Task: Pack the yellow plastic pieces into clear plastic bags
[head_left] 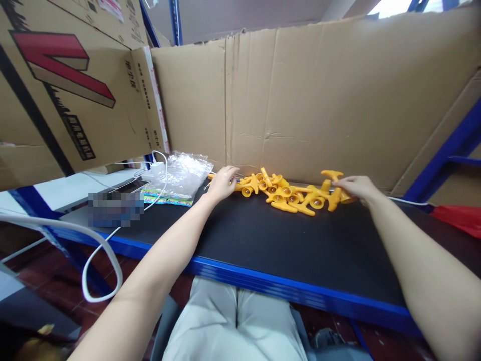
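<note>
A pile of several small yellow plastic parts (289, 193) lies at the back of the black table top (263, 240), against a cardboard wall. My left hand (222, 181) rests at the pile's left end, fingers curled over a yellow piece there. My right hand (356, 186) reaches the pile's right end, fingers stretched flat and touching the yellow pieces below a T-shaped part (332, 175). Neither hand has lifted anything off the table.
A clear plastic bag (185, 173) on colourful packets sits left of the pile. A white charger and cable (156, 173) run off the left edge. Cardboard sheets (319, 100) wall the back and left. Blue shelf frame (263, 283) edges the table; red item (458, 216) far right.
</note>
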Tool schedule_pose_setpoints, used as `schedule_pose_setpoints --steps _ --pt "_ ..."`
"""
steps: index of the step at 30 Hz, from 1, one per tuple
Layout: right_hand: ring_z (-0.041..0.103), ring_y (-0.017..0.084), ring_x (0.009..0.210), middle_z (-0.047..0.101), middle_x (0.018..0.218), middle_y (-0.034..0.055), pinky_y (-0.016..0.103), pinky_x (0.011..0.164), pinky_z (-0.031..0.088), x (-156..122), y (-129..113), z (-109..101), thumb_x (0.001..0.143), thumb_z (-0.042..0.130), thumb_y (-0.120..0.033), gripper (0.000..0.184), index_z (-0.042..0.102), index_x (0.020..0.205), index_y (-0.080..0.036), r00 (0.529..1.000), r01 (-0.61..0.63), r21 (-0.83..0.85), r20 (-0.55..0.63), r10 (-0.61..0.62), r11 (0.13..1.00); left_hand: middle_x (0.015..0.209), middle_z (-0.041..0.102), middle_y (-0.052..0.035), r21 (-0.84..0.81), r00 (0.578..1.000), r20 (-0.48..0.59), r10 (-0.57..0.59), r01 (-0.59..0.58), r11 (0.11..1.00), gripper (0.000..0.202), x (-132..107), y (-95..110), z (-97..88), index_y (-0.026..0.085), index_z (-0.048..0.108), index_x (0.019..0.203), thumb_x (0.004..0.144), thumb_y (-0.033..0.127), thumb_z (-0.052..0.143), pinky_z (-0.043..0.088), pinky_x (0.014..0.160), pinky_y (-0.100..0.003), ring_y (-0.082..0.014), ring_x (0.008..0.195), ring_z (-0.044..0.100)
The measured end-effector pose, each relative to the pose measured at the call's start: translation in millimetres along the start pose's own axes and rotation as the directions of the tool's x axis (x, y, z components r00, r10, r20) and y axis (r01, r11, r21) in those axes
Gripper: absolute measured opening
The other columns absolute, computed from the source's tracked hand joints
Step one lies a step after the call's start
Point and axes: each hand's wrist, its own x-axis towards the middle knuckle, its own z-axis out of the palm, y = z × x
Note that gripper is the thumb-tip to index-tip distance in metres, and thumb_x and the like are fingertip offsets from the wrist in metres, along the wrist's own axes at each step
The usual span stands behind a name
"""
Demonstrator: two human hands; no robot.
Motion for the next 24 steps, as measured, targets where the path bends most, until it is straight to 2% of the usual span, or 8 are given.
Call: schedule_pose_setpoints --steps 2,4,6,8,12,15,20,24 --pt "0.053 0.013 0.056 0.063 0.068 0.0073 0.027 0.054 0.041 -7 -20 3 0.067 0.068 -0.027 0.018 0.067 0.075 -0.01 1.0 0.003 0.021 0.03 -0.003 1.0 0.116 0.057 -0.0104 -0.03 0.994 -0.013 0.105 -0.105 0.994 0.039 1 13 -2.9 0.015 0.05 0.122 0.085 0.013 0.042 0.042 0.095 -0.035 -0.0191 0.11 0.052" --pt "0.056 0.016 0.063 0.065 0.075 0.0071 0.028 0.06 0.042 -19 -42 8 0.068 0.066 -0.031 0.02 0.067 0.078 -0.013 0.99 0.137 -0.036 0.045 -0.136 0.99 0.121 0.054 -0.0107 -0.04 0.982 0.002 0.187 -0.187 0.982 0.042 2 28 -5.4 0.018 0.042 0.13 0.088 0.019 0.04 0.042 0.094 -0.036 -0.0193 0.112 0.051" --pt "0.059 0.018 0.072 0.067 0.081 0.0068 0.03 0.066 0.043 -36 -63 15 0.071 0.064 -0.034 0.022 0.068 0.083 -0.016 0.941 0.329 -0.076 0.11 -0.32 0.941 0.124 0.051 -0.0112 -0.02 0.97 0.046 0.238 -0.237 0.971 0.045 2 43 -6.1 0.02 0.036 0.135 0.091 0.025 0.039 0.043 0.092 -0.036 -0.0201 0.111 0.051" --pt "0.06 0.02 0.078 0.068 0.085 0.006 0.032 0.071 0.041 -55 -79 22 0.075 0.059 -0.036 0.022 0.067 0.087 -0.019 0.851 0.519 -0.14 0.18 -0.494 0.843 0.122 0.052 -0.0113 0.021 0.959 0.103 0.265 -0.268 0.963 0.047 0 57 -4.0 0.022 0.032 0.138 0.092 0.032 0.037 0.045 0.088 -0.036 -0.0209 0.107 0.054" --pt "0.059 0.023 0.087 0.067 0.093 0.008 0.038 0.078 0.034 -83 -95 35 0.083 0.05 -0.033 0.021 0.065 0.092 -0.02 0.593 0.802 -0.298 0.286 -0.753 0.518 0.106 0.059 -0.01 0.116 0.954 0.196 0.227 -0.252 0.961 0.045 -3 73 5.8 0.021 0.038 0.135 0.093 0.036 0.034 0.047 0.079 -0.032 -0.02 0.093 0.06" --pt "0.057 0.022 0.086 0.067 0.091 0.0088 0.036 0.077 0.03 -93 -97 41 0.087 0.044 -0.031 0.023 0.063 0.092 -0.018 0.487 0.856 -0.351 0.298 -0.821 0.38 0.104 0.06 -0.0095 0.173 0.968 0.207 0.145 -0.182 0.968 0.042 -6 75 11.4 0.019 0.041 0.132 0.093 0.034 0.034 0.048 0.073 -0.029 -0.0193 0.089 0.061" --pt "0.056 0.019 0.083 0.066 0.09 0.0083 0.034 0.075 0.027 -101 -101 46 0.09 0.04 -0.03 0.025 0.062 0.093 -0.017 0.422 0.88 -0.352 0.267 -0.866 0.32 0.114 0.059 -0.0102 0.172 0.979 0.178 0.102 -0.134 0.976 0.048 -6 76 10.5 0.02 0.037 0.134 0.09 0.041 0.041 0.048 0.072 -0.027 -0.0197 0.095 0.061" --pt "0.056 0.019 0.082 0.066 0.09 0.009 0.034 0.076 0.026 -107 -105 52 0.091 0.038 -0.032 0.028 0.061 0.096 -0.017 0.383 0.9 -0.325 0.272 -0.883 0.29 0.106 0.064 -0.0083 0.182 0.982 0.187 0.012 -0.046 0.982 0.039 -3 80 7.8 0.021 0.045 0.126 0.09 0.037 0.043 0.047 0.069 -0.025 -0.0189 0.09 0.063"
